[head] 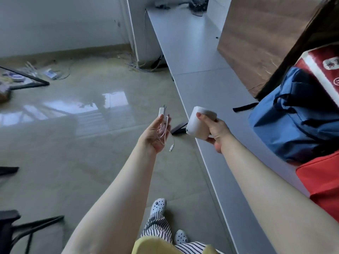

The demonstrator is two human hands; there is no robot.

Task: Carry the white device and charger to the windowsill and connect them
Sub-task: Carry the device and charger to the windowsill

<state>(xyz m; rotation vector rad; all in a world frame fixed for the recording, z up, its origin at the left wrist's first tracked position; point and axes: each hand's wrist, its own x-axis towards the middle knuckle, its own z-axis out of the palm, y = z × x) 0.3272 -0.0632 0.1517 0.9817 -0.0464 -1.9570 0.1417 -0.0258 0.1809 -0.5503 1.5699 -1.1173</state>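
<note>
1. Head view only, looking down along both bare forearms over a glossy tiled floor (91,143).
2. Left hand (156,134): palm up, fingers loosely curled under a white charger (162,111). Plug block sits at the fingertips with its prongs pointing away. Thin white cable (165,131) loops across the palm; its small connector (171,148) dangles free just below the hand, above the floor.
3. Right hand (215,131): fingers wrapped around a white device (199,123), a rounded, cup-shaped body tilted to the left. Thumb lies on its top edge.
4. Device is held in the air at the near edge of the grey windowsill (201,79), not resting on it. Charger is apart from the device, off to the left over the floor; the two are not joined.
5. On the sill to the right: blue backpack (293,116), red bag (321,180) below it, red-and-white box (326,68) behind.
6. Bottom of frame: striped trousers (159,228), white clogs (159,205).
</note>
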